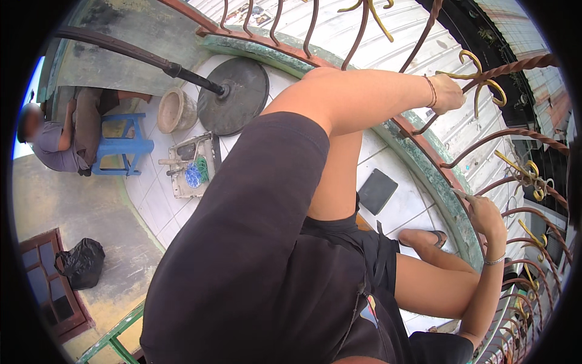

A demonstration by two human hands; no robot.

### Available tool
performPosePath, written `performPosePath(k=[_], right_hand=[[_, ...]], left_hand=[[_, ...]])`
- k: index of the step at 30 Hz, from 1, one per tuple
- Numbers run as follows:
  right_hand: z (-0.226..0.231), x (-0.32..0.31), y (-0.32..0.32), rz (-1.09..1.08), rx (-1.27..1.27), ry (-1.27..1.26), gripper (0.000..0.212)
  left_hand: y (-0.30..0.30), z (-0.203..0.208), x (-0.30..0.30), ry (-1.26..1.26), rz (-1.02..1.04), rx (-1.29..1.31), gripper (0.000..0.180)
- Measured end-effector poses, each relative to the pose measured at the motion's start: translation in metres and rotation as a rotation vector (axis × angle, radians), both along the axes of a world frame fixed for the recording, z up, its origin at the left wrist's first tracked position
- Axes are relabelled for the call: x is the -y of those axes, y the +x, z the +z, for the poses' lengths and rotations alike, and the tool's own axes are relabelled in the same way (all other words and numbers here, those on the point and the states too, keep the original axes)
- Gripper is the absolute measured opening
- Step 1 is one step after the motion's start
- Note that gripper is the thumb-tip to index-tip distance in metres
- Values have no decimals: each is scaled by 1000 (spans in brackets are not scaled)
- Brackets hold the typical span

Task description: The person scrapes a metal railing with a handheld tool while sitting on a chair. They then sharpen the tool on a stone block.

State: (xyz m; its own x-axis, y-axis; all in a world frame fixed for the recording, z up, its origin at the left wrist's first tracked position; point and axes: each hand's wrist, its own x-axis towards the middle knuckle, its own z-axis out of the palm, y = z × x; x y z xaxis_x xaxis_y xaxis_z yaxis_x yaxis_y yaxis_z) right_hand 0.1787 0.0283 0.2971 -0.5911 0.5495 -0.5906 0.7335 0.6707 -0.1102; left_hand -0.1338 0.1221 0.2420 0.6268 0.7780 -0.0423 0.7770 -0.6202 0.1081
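A metal railing with curved red-brown bars (509, 139) and yellow scroll ornaments (485, 79) runs along the right side. My left hand (448, 94), with a thin bracelet at its wrist, is closed around one bar beside a yellow scroll. Lower down, my right hand (486, 218) is at the railing's lower rail. Its fingers are bent, and a pale, slim, pointed shape shows at their tips; I cannot tell whether this is a finger or a small tool. The green-grey ledge (431, 176) under the rail lies close to that hand.
A round black base (242, 100) with a pole stands on the tiles beside a clay pot (176, 111). Near them is a tray (212, 148) with tools and blue and green cord. A person (57, 136) sits on a blue stool (124, 147). A dark flat slab (377, 191) lies near my feet.
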Motion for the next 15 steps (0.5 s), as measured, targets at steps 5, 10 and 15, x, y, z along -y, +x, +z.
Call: performPosePath(k=[5,10,15], right_hand=[[-13,-8,-6,38,82,16,41],[-5,1,-21,44,136,0,54],[-1,15,-28,24,93,-17,52]], left_hand=[[5,11,-6,-90,36,-128,25],[6,15,-9,-87,18,-161,27],[5,17,-6,-53,2,-122,24]])
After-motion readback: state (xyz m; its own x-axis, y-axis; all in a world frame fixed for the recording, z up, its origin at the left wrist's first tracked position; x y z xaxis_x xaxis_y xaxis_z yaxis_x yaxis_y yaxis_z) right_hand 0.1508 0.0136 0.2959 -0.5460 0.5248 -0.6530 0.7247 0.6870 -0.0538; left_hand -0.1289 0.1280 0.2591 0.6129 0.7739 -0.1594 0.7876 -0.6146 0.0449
